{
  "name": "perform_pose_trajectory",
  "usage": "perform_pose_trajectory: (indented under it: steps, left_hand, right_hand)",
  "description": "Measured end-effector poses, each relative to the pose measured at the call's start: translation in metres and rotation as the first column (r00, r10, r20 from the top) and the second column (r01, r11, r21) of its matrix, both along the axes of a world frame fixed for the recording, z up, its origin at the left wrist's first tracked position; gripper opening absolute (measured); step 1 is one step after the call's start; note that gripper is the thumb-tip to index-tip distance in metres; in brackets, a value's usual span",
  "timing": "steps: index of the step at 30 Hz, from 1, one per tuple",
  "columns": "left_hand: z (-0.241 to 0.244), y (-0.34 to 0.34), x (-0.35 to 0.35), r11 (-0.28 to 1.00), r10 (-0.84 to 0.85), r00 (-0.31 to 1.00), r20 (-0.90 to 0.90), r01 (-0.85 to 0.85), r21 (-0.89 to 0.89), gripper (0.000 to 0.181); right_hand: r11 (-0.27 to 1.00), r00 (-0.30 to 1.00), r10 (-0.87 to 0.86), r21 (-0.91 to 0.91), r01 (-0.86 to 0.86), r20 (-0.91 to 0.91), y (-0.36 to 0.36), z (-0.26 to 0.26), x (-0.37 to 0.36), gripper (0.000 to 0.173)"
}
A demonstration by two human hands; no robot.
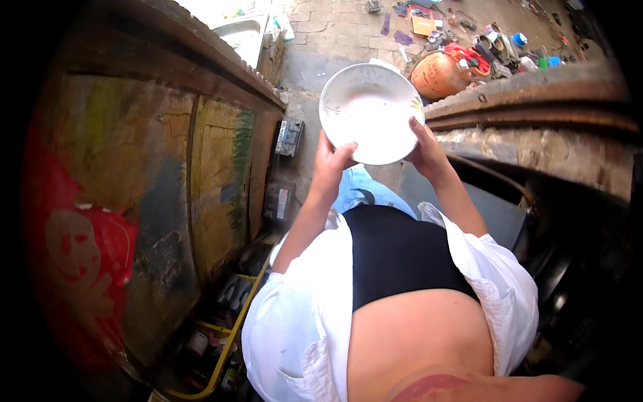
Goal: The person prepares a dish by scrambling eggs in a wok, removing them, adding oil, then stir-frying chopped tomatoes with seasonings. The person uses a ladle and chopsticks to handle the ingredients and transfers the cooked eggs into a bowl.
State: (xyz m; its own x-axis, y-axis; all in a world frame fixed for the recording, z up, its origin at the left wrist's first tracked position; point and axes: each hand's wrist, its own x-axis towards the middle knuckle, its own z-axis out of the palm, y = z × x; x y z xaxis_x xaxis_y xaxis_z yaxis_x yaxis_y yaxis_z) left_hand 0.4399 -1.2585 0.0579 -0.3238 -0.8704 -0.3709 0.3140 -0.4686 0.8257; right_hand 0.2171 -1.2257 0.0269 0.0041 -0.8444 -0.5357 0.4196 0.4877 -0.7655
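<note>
A white bowl (372, 113) with a leaf pattern on its inner wall is held out in front of me, its hollow facing up towards the camera. A few small brownish specks show inside it. My left hand (332, 158) grips the near left rim, the thumb lying over the edge. On the right side my right hand (426, 146) holds the rim, its thumb pressed against the inside. The fingers of both hands are mostly hidden under the bowl.
An opened painted wooden door (166, 191) stands at left, with batteries (289, 136) on the floor beyond it. An orange gas cylinder (438, 75) and scattered odds and ends lie ahead right, past a wooden frame (527, 113). A white sink (243, 37) is at the upper left.
</note>
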Motion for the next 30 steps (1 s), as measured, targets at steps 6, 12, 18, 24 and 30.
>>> perform_pose_trajectory:
  steps: [6,12,18,24,30]
  left_hand:
    - [-0.033,-0.143,-0.001,0.994,0.067,0.995,0.069,-0.073,0.084,0.058]
    - [-0.064,-0.313,0.006,0.98,0.062,0.962,0.268,-0.109,0.165,0.058]
    - [-0.176,-0.468,0.041,0.886,0.406,0.813,0.418,-0.461,0.036,0.067]
    - [-0.325,-0.593,0.093,0.623,0.565,0.45,0.691,-0.782,0.001,0.065]
    - [-0.44,-0.686,0.187,0.472,0.425,0.085,0.901,-0.87,-0.14,0.066]
  right_hand:
    - [1.0,0.987,0.017,-0.016,-0.015,0.157,-0.153,-0.023,0.009,0.065]
    - [0.99,0.988,-0.131,0.069,0.125,0.086,-0.321,-0.074,0.041,0.049]
    - [0.997,0.998,0.058,0.052,-0.059,0.034,-0.502,-0.186,0.072,0.063]
    - [0.983,0.978,0.179,0.054,-0.174,-0.103,-0.663,-0.299,0.149,0.061]
    - [0.92,0.921,0.387,0.051,-0.389,0.046,-0.785,-0.449,0.232,0.066]
